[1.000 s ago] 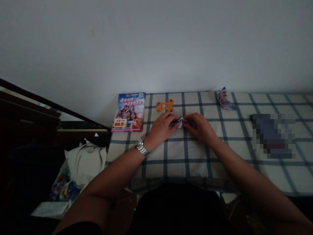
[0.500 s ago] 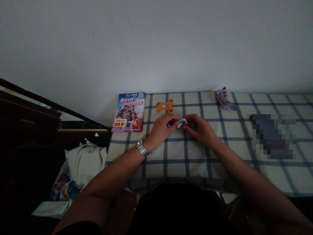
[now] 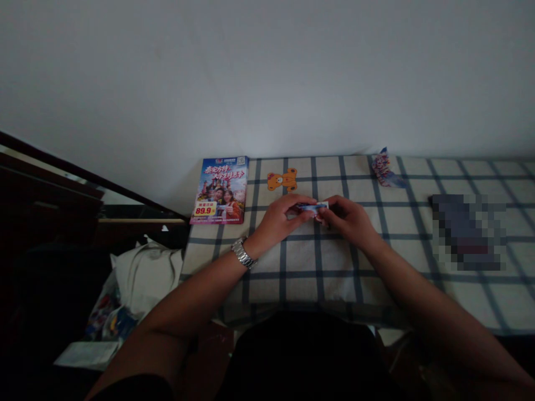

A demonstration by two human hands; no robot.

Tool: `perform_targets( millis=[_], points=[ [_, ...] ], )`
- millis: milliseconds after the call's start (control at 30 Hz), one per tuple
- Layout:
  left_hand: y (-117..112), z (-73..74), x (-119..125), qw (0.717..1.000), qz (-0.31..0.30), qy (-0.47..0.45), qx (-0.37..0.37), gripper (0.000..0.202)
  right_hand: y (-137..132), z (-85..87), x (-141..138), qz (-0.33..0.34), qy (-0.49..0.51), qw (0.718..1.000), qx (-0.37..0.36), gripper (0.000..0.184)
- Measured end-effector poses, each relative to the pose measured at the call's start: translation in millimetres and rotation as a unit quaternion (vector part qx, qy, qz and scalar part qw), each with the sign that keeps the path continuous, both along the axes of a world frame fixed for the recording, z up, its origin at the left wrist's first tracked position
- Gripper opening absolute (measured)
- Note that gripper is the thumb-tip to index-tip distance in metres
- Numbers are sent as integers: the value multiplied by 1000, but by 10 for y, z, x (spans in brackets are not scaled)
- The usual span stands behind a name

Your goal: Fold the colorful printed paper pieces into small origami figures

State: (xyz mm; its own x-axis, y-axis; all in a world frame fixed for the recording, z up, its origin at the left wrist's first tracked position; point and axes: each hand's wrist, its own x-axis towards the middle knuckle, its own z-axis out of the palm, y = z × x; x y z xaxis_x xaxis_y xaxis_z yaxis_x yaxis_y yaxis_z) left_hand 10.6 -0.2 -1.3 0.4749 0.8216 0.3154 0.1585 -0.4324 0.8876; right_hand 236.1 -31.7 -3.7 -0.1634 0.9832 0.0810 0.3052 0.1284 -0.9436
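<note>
Both forearms reach forward, angled inward; left hand [image 3: 281, 218] and right hand [image 3: 351, 220] nearly meet, thumbs and fingers of each pinching one small paper [image 3: 309, 208] between them; watch [image 3: 244, 253] on left wrist. Paper: blue and white, folded, partly covered by fingers; held over the checked cloth [image 3: 284, 287], contact with it unclear. On cloth: orange bear [image 3: 282, 180] just beyond left hand; flyers [image 3: 220, 192] to the left; crumpled paper [image 3: 382, 171] at the back, near the pale wall [image 3: 292, 72]; white bag [image 3: 146, 273] below, left.
</note>
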Motion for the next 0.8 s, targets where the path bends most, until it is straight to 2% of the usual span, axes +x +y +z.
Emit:
perform_targets(
  millis=[100,367,800],
  points=[
    [-4,-14,12,999,-5,-17,-32,23,10,-8,4,-7,30,999,-12,30],
    [22,-60,4,998,-2,-40,-53,22,-8,-9,-9,8,42,999,-8,31],
    [-1,-51,30,997,9,-39,-71,18,-23,-1,-18,11,-9,1000,10,35]
  ],
)
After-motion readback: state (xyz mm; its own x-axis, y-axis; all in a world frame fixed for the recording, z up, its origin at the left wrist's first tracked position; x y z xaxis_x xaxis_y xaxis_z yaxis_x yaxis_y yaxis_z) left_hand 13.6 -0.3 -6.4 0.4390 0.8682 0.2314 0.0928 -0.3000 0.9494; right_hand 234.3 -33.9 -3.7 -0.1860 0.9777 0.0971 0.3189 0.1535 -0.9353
